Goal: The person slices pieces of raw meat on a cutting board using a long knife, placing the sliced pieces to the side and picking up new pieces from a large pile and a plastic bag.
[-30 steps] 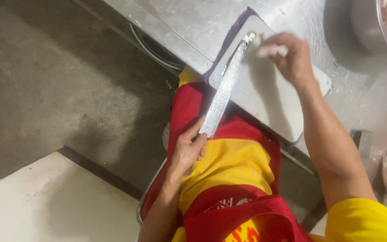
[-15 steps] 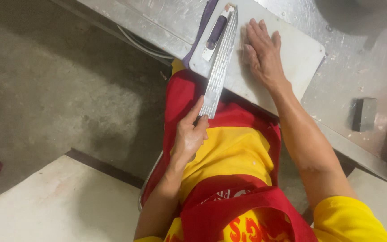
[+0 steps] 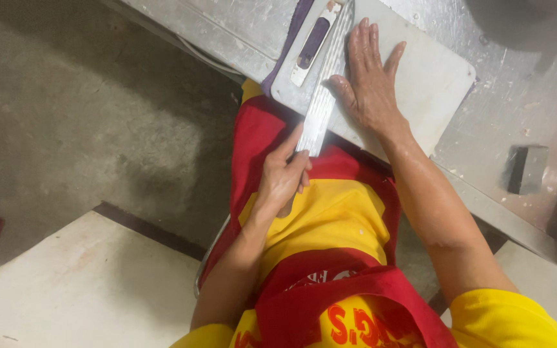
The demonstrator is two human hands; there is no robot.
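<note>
On a steel counter (image 3: 517, 96) above a grey concrete floor (image 3: 66, 116), the left hand (image 3: 285, 177) grips a long knife (image 3: 323, 96) lying across the white cutting board (image 3: 433, 77); right hand (image 3: 369, 84) lies flat, fingers spread.

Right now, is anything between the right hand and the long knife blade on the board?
Nothing visible. The right hand lies flat on the white cutting board, thumb against the blade; the left hand grips its handle end.

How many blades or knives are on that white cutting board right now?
2. One long silver knife lies along the white plastic cutting board, held by the left hand with the right hand beside it. A smaller dark-handled cleaver-like blade rests at the board's far edge.
</note>
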